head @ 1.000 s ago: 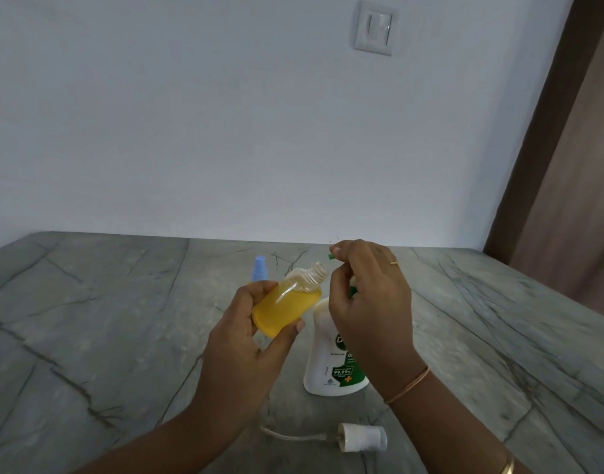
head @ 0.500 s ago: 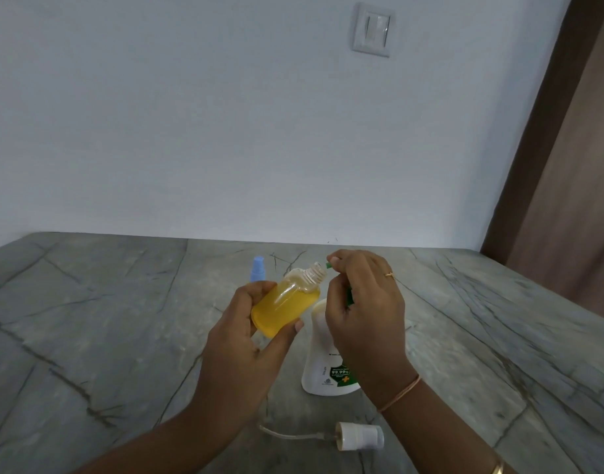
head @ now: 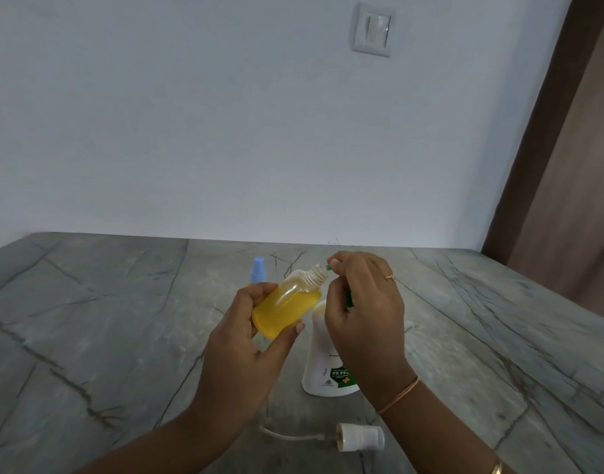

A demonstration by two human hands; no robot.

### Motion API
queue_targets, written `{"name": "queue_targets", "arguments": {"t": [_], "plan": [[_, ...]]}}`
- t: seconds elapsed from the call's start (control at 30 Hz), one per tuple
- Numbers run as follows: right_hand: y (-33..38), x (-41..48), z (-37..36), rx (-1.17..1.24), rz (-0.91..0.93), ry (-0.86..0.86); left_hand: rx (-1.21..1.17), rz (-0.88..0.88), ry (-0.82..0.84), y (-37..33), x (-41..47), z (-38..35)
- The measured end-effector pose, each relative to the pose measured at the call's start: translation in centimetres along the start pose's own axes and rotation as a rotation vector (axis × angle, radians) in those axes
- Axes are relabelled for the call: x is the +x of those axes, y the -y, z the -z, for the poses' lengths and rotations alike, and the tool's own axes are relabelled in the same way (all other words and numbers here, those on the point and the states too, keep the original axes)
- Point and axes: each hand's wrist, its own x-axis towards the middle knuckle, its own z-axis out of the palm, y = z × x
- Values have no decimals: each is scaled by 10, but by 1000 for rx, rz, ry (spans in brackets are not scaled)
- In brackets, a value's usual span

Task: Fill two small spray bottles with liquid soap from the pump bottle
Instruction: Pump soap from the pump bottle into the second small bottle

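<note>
Little has changed since the picture from half a second ago. The small spray bottle (head: 287, 307) is still tilted the same way. The green spout (head: 328, 267) is still just beside the bottle's open mouth.

Most of the pump head is covered by the right hand (head: 365, 319). Only the tip of the spout and a bit of green lower down can be seen. A second spray bottle (head: 258, 268) is hidden behind the left hand (head: 249, 340), all but its blue cap. It cannot be told if soap is coming out.

The small spray bottle is held up above the stone counter (head: 105, 336). Its lower half is gripped between the thumb and fingers of the left hand. It is filled most of the way with yellow soap, and its bare neck points up toward the right hand. The pump bottle (head: 319, 357) stands on the counter under the right hand, whose fingers are curled round its top. A white spray top (head: 360, 437) with a thin tube lies on the counter, apart from both hands.
</note>
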Motion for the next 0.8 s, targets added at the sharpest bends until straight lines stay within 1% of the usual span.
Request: {"name": "queue_targets", "arguments": {"t": [0.2,0.53,0.8], "plan": [[1,7,3,-3,-4,13,-16,-4,-3,0,1,1],[0,0,-1,-4,6,-21,19,10,10,-1,1,1],[0,6,2,-3,-10,6,6,9,1,-1,1,2]]}}
